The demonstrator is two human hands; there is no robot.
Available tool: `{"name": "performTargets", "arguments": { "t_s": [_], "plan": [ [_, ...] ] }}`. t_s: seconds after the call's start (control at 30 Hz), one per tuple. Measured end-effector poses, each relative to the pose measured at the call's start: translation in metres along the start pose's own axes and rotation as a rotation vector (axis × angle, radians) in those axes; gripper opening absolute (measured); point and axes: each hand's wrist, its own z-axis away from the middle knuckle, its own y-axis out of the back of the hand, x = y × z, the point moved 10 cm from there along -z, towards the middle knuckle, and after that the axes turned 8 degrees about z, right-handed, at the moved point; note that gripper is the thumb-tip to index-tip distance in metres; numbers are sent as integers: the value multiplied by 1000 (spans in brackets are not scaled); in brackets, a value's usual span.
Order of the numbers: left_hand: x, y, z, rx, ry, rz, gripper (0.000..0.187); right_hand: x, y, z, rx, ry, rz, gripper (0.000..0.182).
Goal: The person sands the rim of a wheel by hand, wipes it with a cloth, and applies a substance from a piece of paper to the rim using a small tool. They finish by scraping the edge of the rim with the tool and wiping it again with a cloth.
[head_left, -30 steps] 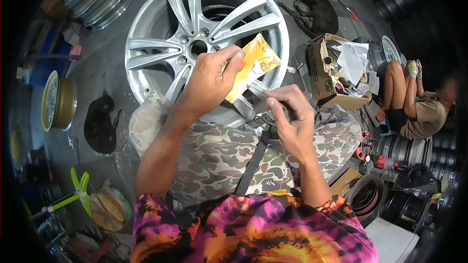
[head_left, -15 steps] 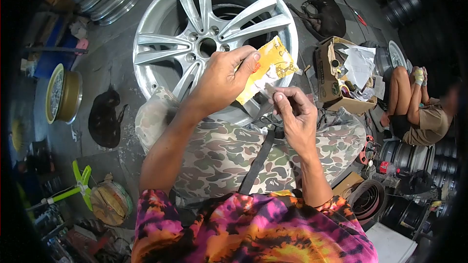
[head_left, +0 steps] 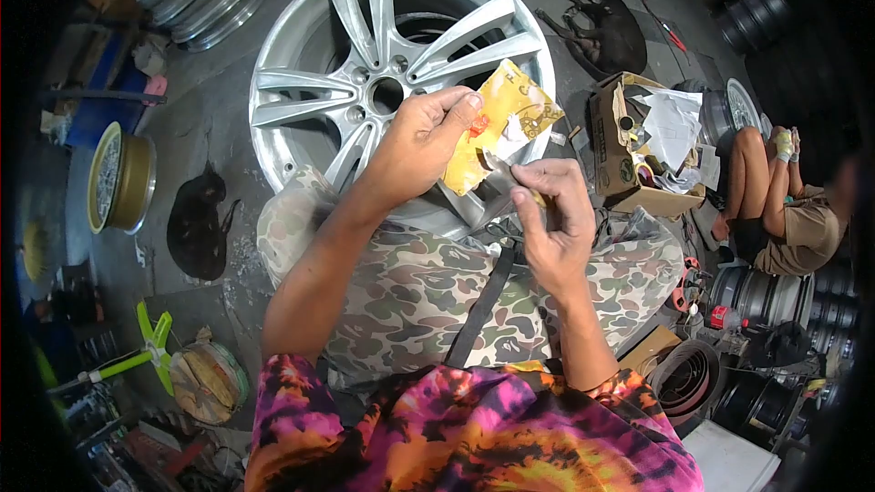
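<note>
My left hand [head_left: 421, 146] pinches a yellow printed sheet [head_left: 531, 107] along its near left edge, thumb on top. On the sheet lie a mound of white paste [head_left: 521, 129] and a small orange-red dab [head_left: 478, 125] beside my thumb. My right hand [head_left: 561, 219] is closed round a small putty knife [head_left: 497, 167], its thin blade pointing at the lower part of the sheet. Both hands are above my lap, in front of a large silver alloy wheel rim [head_left: 266, 109] that lies face up.
A cardboard box [head_left: 609, 141] of papers and odds stands right of the rim. Dark dogs lie on the floor, one at the left [head_left: 198, 228], another at the upper right [head_left: 620, 27]. A person [head_left: 802, 228] sits at the far right. A gold rim [head_left: 135, 180] stands at the left.
The knife blade has shifted off the white paste toward the sheet's lower edge, near the orange-red dab. My left hand has turned the sheet slightly, and more of the dab shows.
</note>
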Motion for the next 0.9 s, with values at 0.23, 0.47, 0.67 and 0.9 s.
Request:
{"name": "performTargets", "arguments": {
  "t_s": [0.23,0.47,0.67,0.9],
  "plan": [
    [-13,7,0,37,91,8,34,-1,1,10,-45,14,142,21],
    [13,6,1,89,-147,-295,28,5,17,4,-23,-69,120,17],
    [28,0,5,54,-181,-446,29,3,5,3,-80,-66,82,14],
    [29,-4,4,27,-186,-438,29,-2,0,-5,-116,-50,82,11]
  ]
}}
